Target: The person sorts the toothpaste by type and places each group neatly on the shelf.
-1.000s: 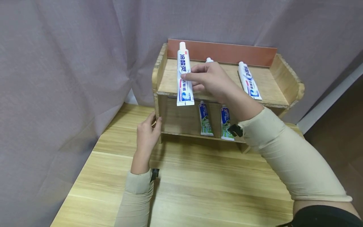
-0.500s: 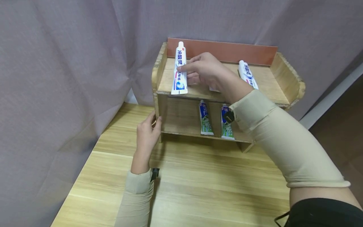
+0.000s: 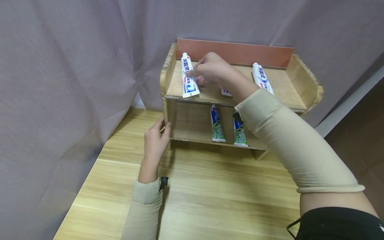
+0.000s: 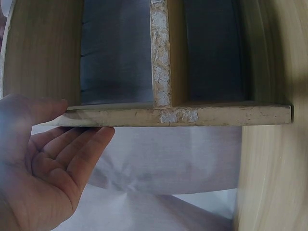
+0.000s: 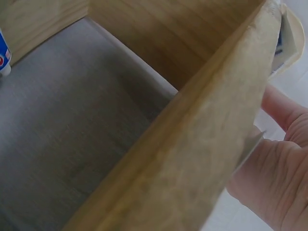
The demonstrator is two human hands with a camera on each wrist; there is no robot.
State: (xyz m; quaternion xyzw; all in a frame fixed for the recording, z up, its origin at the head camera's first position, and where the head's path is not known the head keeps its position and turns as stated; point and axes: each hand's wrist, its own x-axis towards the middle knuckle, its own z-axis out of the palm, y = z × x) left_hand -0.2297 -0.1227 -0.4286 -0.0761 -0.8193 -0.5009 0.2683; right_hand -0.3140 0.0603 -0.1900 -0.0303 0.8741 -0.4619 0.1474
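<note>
My right hand (image 3: 211,68) pinches a white toothpaste tube (image 3: 190,86) between thumb and fingers at the left end of the upper board of a wooden shelf (image 3: 283,85). That tube lies label up, its cap toward the back and its flat end near the front edge. In the right wrist view the shelf's edge hides part of the right hand (image 5: 274,168). My left hand (image 3: 155,138) grips the shelf's left side panel (image 4: 226,115), thumb on one face and fingers on the other. Behind the right wrist, a second white tube (image 3: 226,92) is mostly hidden.
Another white toothpaste tube (image 3: 261,78) lies right of centre on the upper board. Two blue-green toothpaste tubes (image 3: 217,125) lie on the lower board, one partly behind the right sleeve. A reddish strip (image 3: 240,51) backs the shelf, which stands on a wood-grain table (image 3: 210,193) before a grey curtain.
My right hand has moved left and back with the white tube, lowering it onto the upper board's left end. My left hand has stayed on the side panel.
</note>
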